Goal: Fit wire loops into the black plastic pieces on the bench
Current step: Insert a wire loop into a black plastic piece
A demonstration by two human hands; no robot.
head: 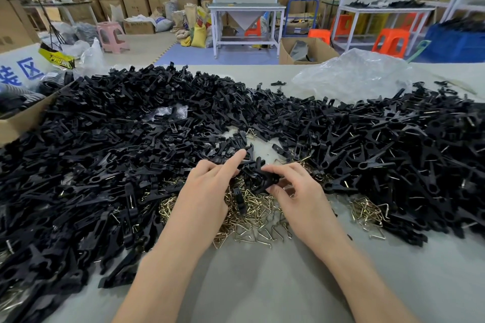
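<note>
A worker at a packing-room bench joins clip parts: the right hand pinches a black piece between curled fingers and thumb, holding it just above the brass-coloured loops heaped in front of them. The left hand meets the piece's other end with its index finger stretched out; its thumb and lower fingers are hidden, so whether it grips cannot be told. No loop can be made out in the held piece. The job looks far from finished. The right heap shows glints of wire among its clips and appears to be fitted work, while the broad left heap seems mostly bare plastic awaiting loops. A crumpled clear bag lies beyond the heaps, and a box sits at the far left.
</note>
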